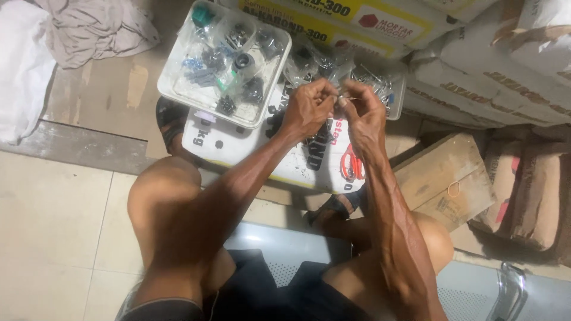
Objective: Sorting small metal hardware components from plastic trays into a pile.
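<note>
Seated on a metal bench (pixel 285 249), looking down, knees apart. Both hands are raised and meeting over a white sack (pixel 256 148) laid flat on the floor as a work surface.

Left hand (pixel 306 110): fingers curled in tight, thumb and forefinger pinched together at the 3 o'clock side of the hand. Right hand (pixel 364 116): same, pinched narrow, fingertips meeting the left's. Between the two pinches sits a small pale part (pixel 341 100), too small to identify. Looks like both hands bear on it, but I cannot tell which one carries it. Held up close to the eyes, likely because it's fiddly.

The part is at 12 o'clock from the body, straight above the sack and just short of the trays.

Around it:
- Clear plastic tray (pixel 172 89) at 10 o'clock from the hands, resting tilted on the sack's far edge, full of small bagged dark fittings (pixel 229 71). Within easy reach of the left hand.
- Second clear tray (pixel 397 95) at 1 o'clock, partly behind the hands, holding bags of small shiny hardware.
- Red-handled scissors (pixel 352 165) lying flat on the sack at 6 o'clock from the right hand, parked on the right side.
- Sandalled feet planted either side of the sack, probably pinning it.
- Wooden block (pixel 446 178) at 4 o'clock, with a rubber band (pixel 454 189) on top.
- Stacked paper sacks (pixel 493 65) from 1 to 3 o'clock, and crumpled cloth (pixel 89 27) far off at 10 o'clock.
</note>
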